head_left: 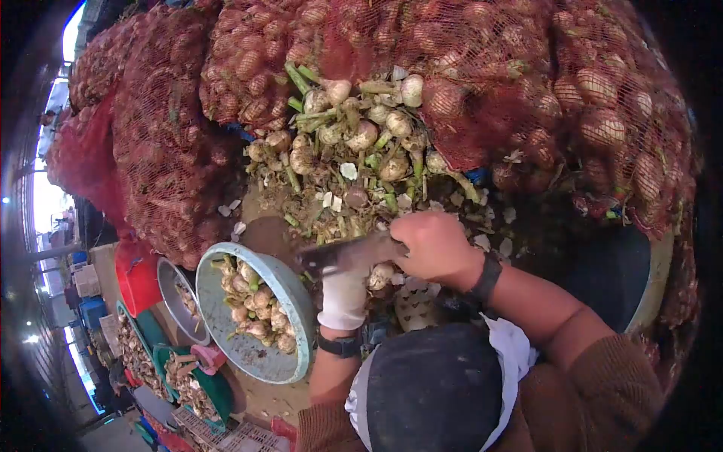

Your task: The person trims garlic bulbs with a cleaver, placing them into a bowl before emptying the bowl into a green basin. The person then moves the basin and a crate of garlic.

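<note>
Several red mesh sacks (489, 60), packed with pale bulbs, bulge along the top and down both sides of the view. Next in size is the head (437, 388) of a person in a dark covering with white cloth at its edges, low in the middle. On the right, partly in shadow, sits a large dark container (614, 275) with a pale rim. A loose heap (346, 143) of stemmed bulbs lies in front of the sacks, scraps scattered around it. Left of the hands stands a light-blue basin (301, 316), with more bulbs (260, 309) inside. Beyond it are a grey metal bowl (172, 301), a red container (138, 280) and a small pink container (208, 358).

The bare right hand (439, 247) is curled closed around the near end of a dark, blurred tool (343, 255), which points left. The left hand (344, 290), in a white glove, is just beside the tool; blur hides whether its fingers are apart or together. Smallest, a single bulb (381, 276) sits between the two hands, below the tool.
</note>
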The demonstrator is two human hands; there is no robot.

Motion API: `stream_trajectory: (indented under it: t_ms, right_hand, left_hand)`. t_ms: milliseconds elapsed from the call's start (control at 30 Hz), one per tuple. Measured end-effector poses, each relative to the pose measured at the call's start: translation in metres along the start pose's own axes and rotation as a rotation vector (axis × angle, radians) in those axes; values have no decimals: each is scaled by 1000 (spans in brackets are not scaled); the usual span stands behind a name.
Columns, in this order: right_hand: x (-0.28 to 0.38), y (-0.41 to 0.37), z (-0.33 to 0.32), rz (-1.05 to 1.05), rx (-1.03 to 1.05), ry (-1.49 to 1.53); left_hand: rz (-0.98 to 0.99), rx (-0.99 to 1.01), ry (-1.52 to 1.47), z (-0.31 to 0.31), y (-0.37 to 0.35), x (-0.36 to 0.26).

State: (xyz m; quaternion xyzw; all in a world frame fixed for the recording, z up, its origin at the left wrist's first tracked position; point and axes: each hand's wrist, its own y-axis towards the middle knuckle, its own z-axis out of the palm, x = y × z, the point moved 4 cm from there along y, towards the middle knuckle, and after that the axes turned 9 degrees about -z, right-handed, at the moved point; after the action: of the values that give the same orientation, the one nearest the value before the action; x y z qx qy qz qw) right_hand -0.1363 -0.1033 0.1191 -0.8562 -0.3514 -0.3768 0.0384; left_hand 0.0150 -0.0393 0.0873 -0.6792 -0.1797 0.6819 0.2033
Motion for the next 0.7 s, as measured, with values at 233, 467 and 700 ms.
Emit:
stream_trajectory:
  t_ms: [233, 467, 700]
  right_hand:
    - [-87, -54, 42, 508, 164, 460]
    - [-31, 16, 13, 568, -12, 1111]
    - [2, 2, -15, -50, -40, 226]
  left_hand:
    - [643, -701, 738, -10, -25, -68]
    - [320, -318, 519, 17, -17, -58]
    - [326, -374, 213, -8, 7, -9]
